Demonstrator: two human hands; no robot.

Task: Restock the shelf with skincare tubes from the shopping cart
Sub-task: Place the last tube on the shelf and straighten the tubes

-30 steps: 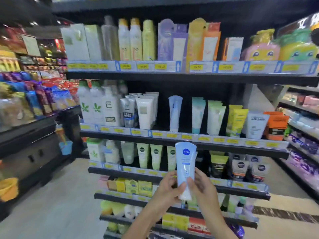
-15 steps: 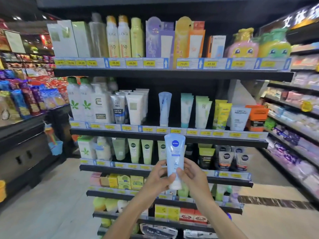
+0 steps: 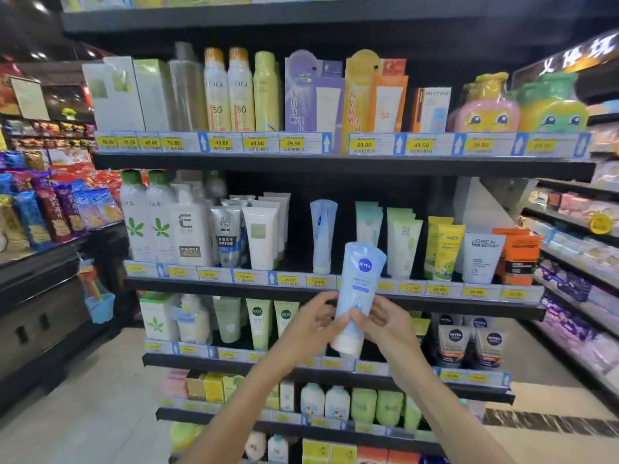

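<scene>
Left hand [image 3: 313,324] and right hand [image 3: 385,324] both grasping pale blue Nivea tube [image 3: 360,289], cap down, before shelf [image 3: 335,289], matching tube [image 3: 322,236] standing behind

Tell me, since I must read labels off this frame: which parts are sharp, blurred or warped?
Head view: the Nivea tube logo reads clearly; middle-shelf price tags are smeared; shelves bow from wide-angle distortion; the snack aisle at left is soft.
</scene>
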